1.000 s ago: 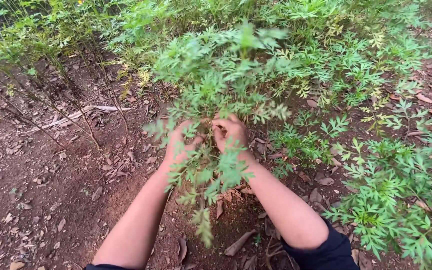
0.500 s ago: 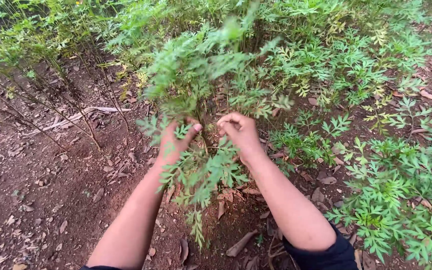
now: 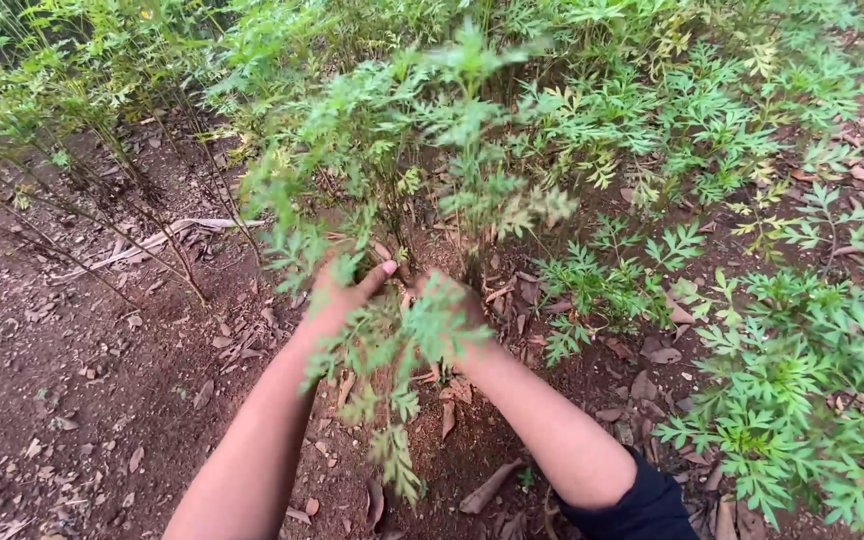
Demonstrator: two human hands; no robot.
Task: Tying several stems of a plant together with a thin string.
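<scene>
Both hands' grip amid leafy plant

Soft, even daylight covers the whole scene, with no hard shadows and no glare. The reddish soil is evenly lit and sharp enough to show single dry leaves. The tall leafy plant in the middle is smeared by motion blur, mostly at its top fronds. The left hand and right hand are slightly soft behind foliage. The top left corner is dimmer.
</scene>
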